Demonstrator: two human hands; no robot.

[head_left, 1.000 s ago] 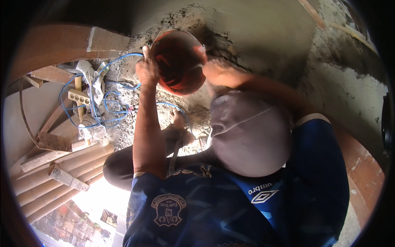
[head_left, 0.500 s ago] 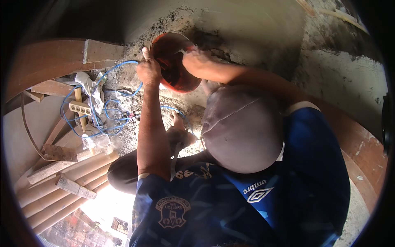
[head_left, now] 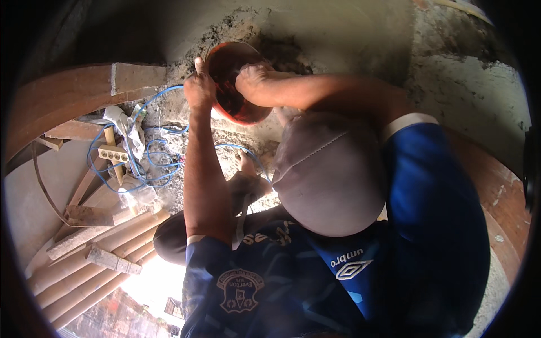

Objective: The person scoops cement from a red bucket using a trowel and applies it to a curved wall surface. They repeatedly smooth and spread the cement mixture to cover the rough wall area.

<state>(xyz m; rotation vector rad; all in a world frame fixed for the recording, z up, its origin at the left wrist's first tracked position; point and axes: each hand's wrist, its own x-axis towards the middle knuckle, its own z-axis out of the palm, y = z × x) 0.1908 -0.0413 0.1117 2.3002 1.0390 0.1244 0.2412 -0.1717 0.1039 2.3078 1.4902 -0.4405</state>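
L grip [head_left: 199,91] on red bkt [head_left: 241,117] | blue cord [head_left: 160,93] behind L forearm [head_left: 203,174]

On the blue shirt [head_left: 439,242], a crest [head_left: 240,292] with lettering, a diamond emblem [head_left: 354,270] with a short word [head_left: 347,258], and larger, partly hidden pale letters [head_left: 253,239] are printed, lettering being seen upside down.

A smooth grey plaster wall [head_left: 349,34] fills the top of the view, mostly in shadow, with crumbly, dark-stained patches low down. At right stands a rougher wall section [head_left: 473,96], pale with blackish blotches. A brown wooden board [head_left: 73,93] crosses the left side, looking curved. Below it, the floor [head_left: 173,194] is gritty and littered with rubble. At lower left, pale round poles [head_left: 93,279] lie side by side near a patch of white glare [head_left: 163,279].
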